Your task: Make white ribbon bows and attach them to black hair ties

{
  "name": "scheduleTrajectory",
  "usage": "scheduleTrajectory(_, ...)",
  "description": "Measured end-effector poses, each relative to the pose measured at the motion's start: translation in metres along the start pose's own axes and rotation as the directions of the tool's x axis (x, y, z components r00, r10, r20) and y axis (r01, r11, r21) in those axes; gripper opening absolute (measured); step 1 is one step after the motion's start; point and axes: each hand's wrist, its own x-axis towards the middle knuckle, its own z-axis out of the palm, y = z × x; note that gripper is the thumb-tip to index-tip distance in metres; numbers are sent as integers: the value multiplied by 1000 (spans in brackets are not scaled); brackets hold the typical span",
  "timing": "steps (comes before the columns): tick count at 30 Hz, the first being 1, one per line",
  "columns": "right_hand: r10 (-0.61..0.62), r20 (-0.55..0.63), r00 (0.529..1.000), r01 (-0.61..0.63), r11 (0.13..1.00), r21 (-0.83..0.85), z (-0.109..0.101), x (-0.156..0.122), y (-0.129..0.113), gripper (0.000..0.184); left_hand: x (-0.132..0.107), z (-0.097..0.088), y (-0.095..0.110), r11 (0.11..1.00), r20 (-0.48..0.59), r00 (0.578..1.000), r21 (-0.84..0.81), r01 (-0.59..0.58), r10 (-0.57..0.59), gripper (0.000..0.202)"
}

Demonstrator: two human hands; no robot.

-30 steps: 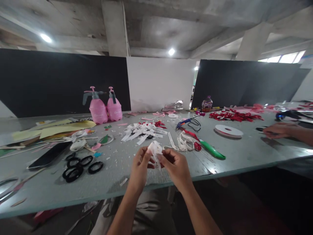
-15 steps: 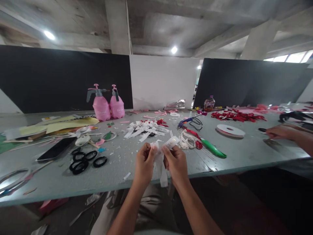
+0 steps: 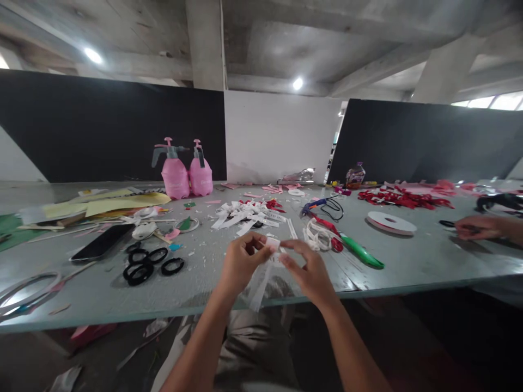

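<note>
My left hand (image 3: 241, 261) and my right hand (image 3: 308, 269) meet above the front edge of the grey table (image 3: 408, 256). Both pinch a strip of white ribbon (image 3: 272, 245); a folded bit sits between the fingertips and a loose tail (image 3: 260, 286) hangs down below them. Just behind the hands lies a pile of cut white ribbon pieces (image 3: 245, 213) with some red ones mixed in.
Black hair ties (image 3: 149, 264), a phone (image 3: 102, 242), two pink spray bottles (image 3: 186, 171) and yellow paper (image 3: 110, 204) lie to the left. A green-handled tool (image 3: 359, 253), a white ribbon spool (image 3: 391, 222) and red ribbon scraps (image 3: 402, 197) lie to the right. Another person's hand (image 3: 476, 227) rests at far right.
My hands have lifted slightly and the right one has drawn a little apart. The ribbon's tail now hangs lower beneath them. The view has shifted slightly to the left.
</note>
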Motion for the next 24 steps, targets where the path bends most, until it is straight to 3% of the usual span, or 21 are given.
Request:
scheduleTrajectory(2, 73, 219, 973, -105, 985, 138, 7, -1, -1, 34, 1, 0, 5, 1000, 39, 999, -8, -12, 12, 31)
scheduleTrajectory(3, 109, 255, 961, -164, 965, 204, 12, -2, -1, 34, 2, -1, 7, 1000, 44, 999, -15, -6, 7, 31)
scheduleTrajectory(8, 251, 100, 963, -270, 875, 403, 29, -3, 1, 32, -4, -10, 9, 996, 79, 995, -70, 63, -57, 34)
scheduleTrajectory(13, 361, 149, 920, -385, 773, 505, 33, -5, -5, 32, -11, -7, 7, 961, -14, 993, -255, 109, -116, 32)
scheduleTrajectory(17, 440, 98, 893, -402, 680, 612, 39, -8, -8, 37, -13, 2, 5, 914, -69, 977, -372, 163, -202, 35)
scheduleTrajectory(19, 422, 64, 904, -361, 677, 641, 42, -9, -8, 42, -14, 4, 4, 905, -105, 971, -397, 156, -213, 36)
scheduleTrajectory(24, 377, 3, 926, -301, 734, 609, 43, -9, -7, 34, -16, 5, 1, 918, -150, 967, -372, 140, -208, 39)
